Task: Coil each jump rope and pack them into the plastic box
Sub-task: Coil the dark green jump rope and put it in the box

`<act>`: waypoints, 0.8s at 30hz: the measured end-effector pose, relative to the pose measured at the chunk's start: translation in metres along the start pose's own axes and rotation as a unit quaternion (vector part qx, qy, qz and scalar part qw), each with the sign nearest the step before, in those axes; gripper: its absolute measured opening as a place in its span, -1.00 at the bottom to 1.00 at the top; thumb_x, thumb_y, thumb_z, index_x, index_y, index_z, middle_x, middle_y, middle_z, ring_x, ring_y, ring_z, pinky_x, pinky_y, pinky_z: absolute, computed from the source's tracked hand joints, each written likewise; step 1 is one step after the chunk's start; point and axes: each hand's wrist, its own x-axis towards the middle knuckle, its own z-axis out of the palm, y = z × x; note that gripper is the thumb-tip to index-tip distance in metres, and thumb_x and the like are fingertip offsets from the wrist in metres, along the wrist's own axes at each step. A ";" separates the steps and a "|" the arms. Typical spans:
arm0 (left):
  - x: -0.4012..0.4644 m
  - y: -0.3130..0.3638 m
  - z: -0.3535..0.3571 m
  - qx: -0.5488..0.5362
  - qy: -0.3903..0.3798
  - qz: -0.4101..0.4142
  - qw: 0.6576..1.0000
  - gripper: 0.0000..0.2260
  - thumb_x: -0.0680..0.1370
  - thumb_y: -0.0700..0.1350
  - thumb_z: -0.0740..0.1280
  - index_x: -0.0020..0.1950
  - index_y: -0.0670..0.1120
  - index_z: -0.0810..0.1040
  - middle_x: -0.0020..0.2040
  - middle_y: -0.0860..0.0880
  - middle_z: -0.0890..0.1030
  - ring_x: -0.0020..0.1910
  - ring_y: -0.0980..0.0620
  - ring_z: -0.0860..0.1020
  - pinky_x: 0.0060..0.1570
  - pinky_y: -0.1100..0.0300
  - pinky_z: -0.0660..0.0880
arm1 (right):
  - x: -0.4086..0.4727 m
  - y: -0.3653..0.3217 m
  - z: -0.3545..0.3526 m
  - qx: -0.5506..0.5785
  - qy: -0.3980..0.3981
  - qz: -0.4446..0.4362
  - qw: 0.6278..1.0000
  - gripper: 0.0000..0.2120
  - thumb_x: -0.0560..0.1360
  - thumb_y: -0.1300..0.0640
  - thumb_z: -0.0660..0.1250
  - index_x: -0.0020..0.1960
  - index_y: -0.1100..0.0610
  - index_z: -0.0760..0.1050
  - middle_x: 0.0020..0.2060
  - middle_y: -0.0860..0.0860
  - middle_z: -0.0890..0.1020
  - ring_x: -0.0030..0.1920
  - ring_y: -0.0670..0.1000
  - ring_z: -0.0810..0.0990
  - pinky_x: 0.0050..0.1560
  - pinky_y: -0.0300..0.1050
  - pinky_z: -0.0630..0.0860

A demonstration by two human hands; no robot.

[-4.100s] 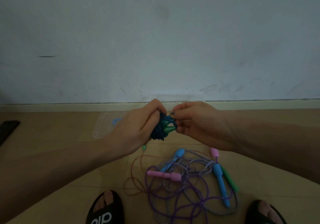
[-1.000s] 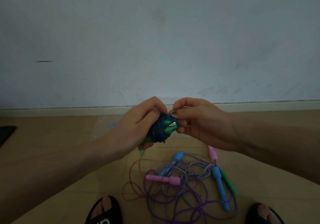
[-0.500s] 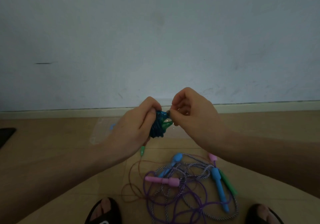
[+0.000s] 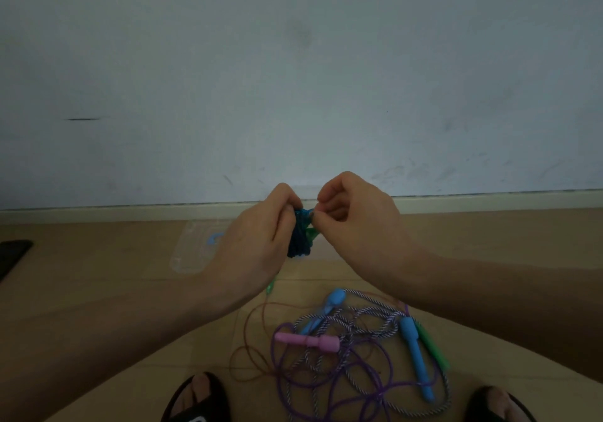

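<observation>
Hands, left [image 4: 257, 252] and right [image 4: 352, 222], grip the half-hidden blue coiled rope [image 4: 299, 242].

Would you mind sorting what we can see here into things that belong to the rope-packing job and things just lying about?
Part of the job:
- dark blue coiled rope, held in the left hand, right hand pinching its top
- tangled ropes on the floor, with pink, blue and green handles
- clear plastic box behind the hands

Just lying about:
- black object at the left edge
- black sandals
</observation>
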 end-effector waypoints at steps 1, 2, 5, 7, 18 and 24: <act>0.001 -0.001 0.000 -0.011 0.002 -0.003 1.000 -0.84 0.68 -0.09 0.04 0.00 0.04 0.40 -0.35 0.01 0.51 -0.45 0.08 0.48 -0.48 0.13 0.40 | 0.001 0.000 0.000 0.003 -0.007 -0.001 1.000 -0.86 0.48 0.20 0.39 -0.02 0.04 0.47 -0.18 -0.08 0.62 -0.19 -0.16 0.60 -0.19 -0.40 0.52; 0.002 -0.002 0.000 -0.027 0.007 -0.007 1.000 -0.84 0.68 -0.08 0.05 -0.01 0.04 0.40 -0.34 0.00 0.51 -0.45 0.07 0.48 -0.48 0.08 0.42 | 0.001 0.000 -0.001 0.011 -0.012 -0.001 1.000 -0.84 0.48 0.20 0.39 -0.01 0.04 0.46 -0.18 -0.08 0.62 -0.19 -0.16 0.60 -0.19 -0.40 0.52; 0.007 -0.004 -0.002 -0.055 0.022 -0.013 0.998 -0.84 0.68 -0.08 0.06 -0.01 0.04 0.41 -0.31 -0.04 0.53 -0.45 0.00 0.50 -0.49 0.00 0.46 | 0.003 -0.003 -0.002 0.042 -0.018 -0.003 0.999 -0.77 0.46 0.26 0.39 0.04 0.05 0.42 -0.15 -0.09 0.63 -0.18 -0.17 0.60 -0.22 -0.38 0.54; 0.007 -0.001 -0.002 -0.059 0.022 -0.010 0.998 -0.83 0.68 -0.07 0.06 -0.01 0.04 0.41 -0.30 -0.06 0.53 -0.46 -0.03 0.51 -0.51 -0.02 0.47 | 0.003 -0.003 -0.003 0.040 -0.016 -0.017 0.999 -0.76 0.46 0.29 0.38 0.03 0.06 0.42 -0.15 -0.09 0.63 -0.20 -0.18 0.60 -0.24 -0.40 0.53; -0.001 0.002 -0.003 -0.031 0.000 -0.019 0.999 -0.83 0.69 -0.08 0.07 -0.01 0.03 0.42 -0.36 -0.04 0.52 -0.47 0.05 0.51 -0.54 0.29 0.38 | 0.009 0.005 -0.012 0.016 -0.070 -0.048 0.996 -0.81 0.44 0.27 0.44 -0.05 0.09 0.46 -0.23 -0.06 0.66 -0.33 -0.15 0.56 -0.27 -0.34 0.51; -0.002 0.006 -0.003 -0.099 -0.018 -0.033 0.994 -0.83 0.70 -0.11 0.06 0.01 -0.04 0.42 -0.33 -0.15 0.51 -0.53 -0.10 0.49 -0.59 0.21 0.40 | 0.008 0.011 -0.012 0.052 -0.076 -0.017 0.996 -0.81 0.44 0.25 0.44 -0.05 0.08 0.47 -0.22 -0.03 0.66 -0.24 -0.12 0.62 -0.22 -0.32 0.54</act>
